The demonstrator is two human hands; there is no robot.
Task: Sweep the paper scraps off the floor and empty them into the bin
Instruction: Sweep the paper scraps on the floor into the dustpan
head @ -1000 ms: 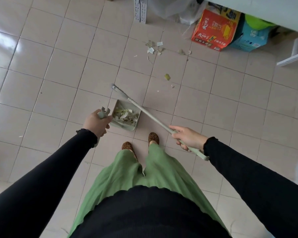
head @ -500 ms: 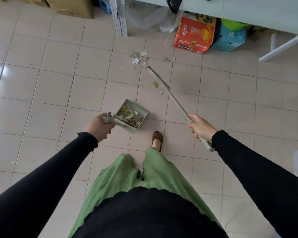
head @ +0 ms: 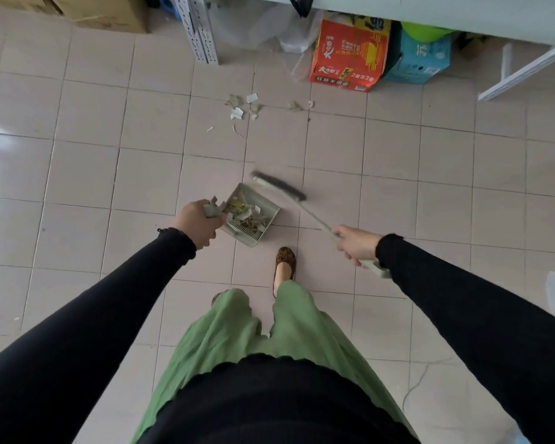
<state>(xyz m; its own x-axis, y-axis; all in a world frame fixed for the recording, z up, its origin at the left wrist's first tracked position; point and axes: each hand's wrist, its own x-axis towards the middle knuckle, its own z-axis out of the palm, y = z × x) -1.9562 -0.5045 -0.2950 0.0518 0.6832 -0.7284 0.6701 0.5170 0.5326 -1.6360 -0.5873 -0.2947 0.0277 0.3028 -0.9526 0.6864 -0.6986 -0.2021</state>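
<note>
Evidently mid-sweep: the left grip [head: 197, 225] curls round the handle of the dustpan [head: 271, 207], already loaded with gathered scraps [head: 247, 215]. The right grip [head: 356, 245] clasps the broom [head: 314, 216], whose blurred head sits just beyond the pan. More paper scraps [head: 242, 107] lie on the floor [head: 77, 155] well ahead, near a red box [head: 346, 56]. The next move likely calls for stepping forward, lowering the pan beside them and brushing them in. No bin shows.
</note>
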